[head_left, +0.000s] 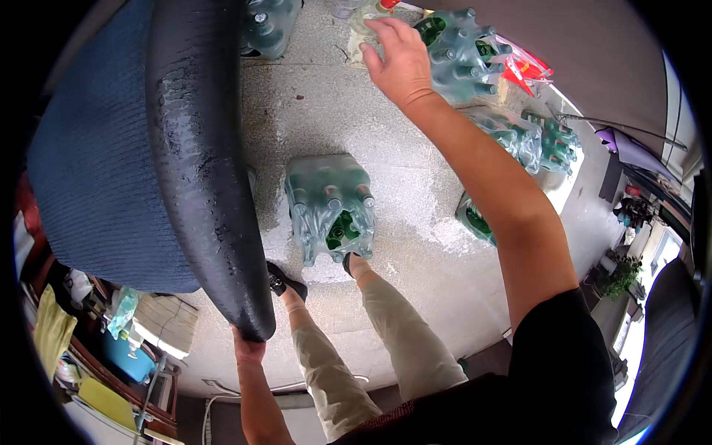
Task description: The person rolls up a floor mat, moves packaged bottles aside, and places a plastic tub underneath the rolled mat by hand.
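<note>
My right hand (404, 63) reaches out at the top with its fingers spread and nothing in it. Just beyond its fingertips stands a clear bottle (365, 16); I cannot tell whether they touch. Beside the hand is a plastic-wrapped pack of green bottles (463, 63). At lower left my left hand (248, 347) is wrapped around the end of a worn black armrest (200, 163), its fingers partly hidden behind it. The armrest borders a ribbed blue seat (96, 170). Another wrapped bottle pack (328, 189), torn open at one side, sits on the floor by my feet.
More wrapped bottles (271, 26) stand beside the armrest, and further packs (508, 133) are to the right. A red plastic wrapper (525, 73) lies near the wall. A blue tub (127, 357) and shelving are at lower left; a potted plant (621, 276) is at far right.
</note>
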`<state>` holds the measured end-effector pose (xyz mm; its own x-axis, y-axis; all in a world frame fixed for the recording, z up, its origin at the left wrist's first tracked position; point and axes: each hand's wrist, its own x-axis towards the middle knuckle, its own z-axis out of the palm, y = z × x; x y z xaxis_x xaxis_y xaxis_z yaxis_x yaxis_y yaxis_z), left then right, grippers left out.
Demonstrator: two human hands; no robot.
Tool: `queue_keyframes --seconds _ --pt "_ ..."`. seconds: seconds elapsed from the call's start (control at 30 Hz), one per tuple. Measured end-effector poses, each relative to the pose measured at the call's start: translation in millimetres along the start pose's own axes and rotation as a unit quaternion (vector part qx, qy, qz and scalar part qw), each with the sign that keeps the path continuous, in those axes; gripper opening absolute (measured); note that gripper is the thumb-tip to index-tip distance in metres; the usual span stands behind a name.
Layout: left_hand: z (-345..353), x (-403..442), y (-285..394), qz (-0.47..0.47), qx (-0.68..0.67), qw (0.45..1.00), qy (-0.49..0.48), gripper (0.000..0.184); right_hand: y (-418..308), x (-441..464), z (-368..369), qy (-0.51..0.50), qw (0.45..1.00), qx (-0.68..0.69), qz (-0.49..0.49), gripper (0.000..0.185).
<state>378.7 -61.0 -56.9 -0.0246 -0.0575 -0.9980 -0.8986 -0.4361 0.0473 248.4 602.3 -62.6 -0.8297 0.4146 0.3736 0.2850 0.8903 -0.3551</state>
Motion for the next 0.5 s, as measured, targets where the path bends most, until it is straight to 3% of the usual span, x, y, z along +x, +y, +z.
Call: queue_keyframes --seconds 0.13,0.23,0.27,0.33,0.37,0.4,0.5 --pt "10.8 -6.9 -3.0 -0.006 -0.024 1.000 0.012 0.058 -197.3 28.5 17.5 -0.034 0.954 0.231 -0.190 0.031" --pt "14.2 -16.7 -11.0 0.025 -0.029 0.999 0.027 0.057 -295.5 52.4 38.2 -0.277 0.883 0.196 -0.324 0.035" --pt "10.5 -18.3 -13.3 0.040 -0.028 0.999 0.004 0.057 -304.1 51.5 49.4 -0.274 0.883 0.196 -0.327 0.035" --pt "6.2 -24.4 -17.9 0.066 -0.021 0.997 -0.022 0.056 -314.9 43.8 68.3 -0.402 0.875 0.125 -0.239 0.047" --pt "4.6 -26.3 -21.1 0.083 -0.022 0.996 -0.026 0.057 -309.7 47.3 78.6 -0.485 0.822 -0.017 -0.299 0.054" --pt "4.9 -25.6 -22.2 0.086 -0.019 0.996 -0.021 0.058 -298.9 35.6 78.2 -0.405 0.844 -0.010 -0.352 0.054" --pt "16.4 -23.2 -31.9 0.095 -0.015 0.995 -0.001 0.064 -287.4 28.3 72.6 -0.369 0.862 0.028 -0.347 0.046"
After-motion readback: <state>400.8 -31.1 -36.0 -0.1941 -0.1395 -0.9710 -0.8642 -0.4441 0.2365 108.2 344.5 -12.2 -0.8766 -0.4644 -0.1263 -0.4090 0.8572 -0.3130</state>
